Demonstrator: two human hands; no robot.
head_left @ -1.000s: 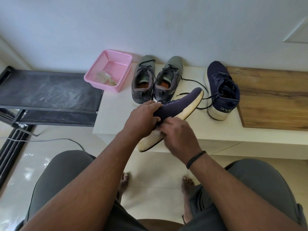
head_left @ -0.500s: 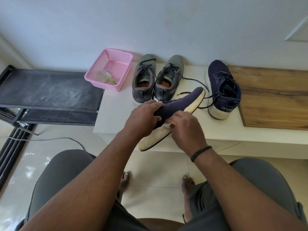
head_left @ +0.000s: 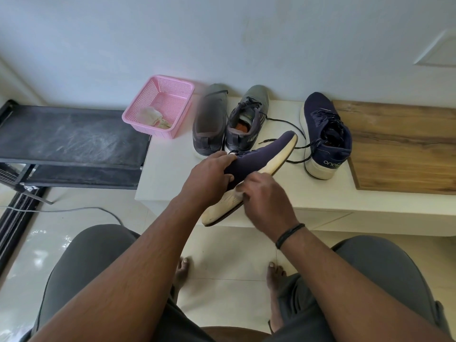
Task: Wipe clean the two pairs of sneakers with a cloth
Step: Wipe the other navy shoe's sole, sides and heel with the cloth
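Observation:
My left hand grips a navy sneaker tipped on its side, its cream sole facing right and down. My right hand presses a small pale cloth against the sole's edge; most of the cloth is hidden under my fingers. The other navy sneaker stands upright on the white ledge, laces trailing. Two grey sneakers stand side by side behind the held shoe.
A pink plastic basket with a crumpled cloth inside sits at the ledge's left end. A dusty black rack stands to the left. A wooden board covers the ledge's right part. My knees and bare feet are below on the tiled floor.
My right hand has slid with the cloth up along the sole toward the toe. The left hand keeps the same hold on the shoe.

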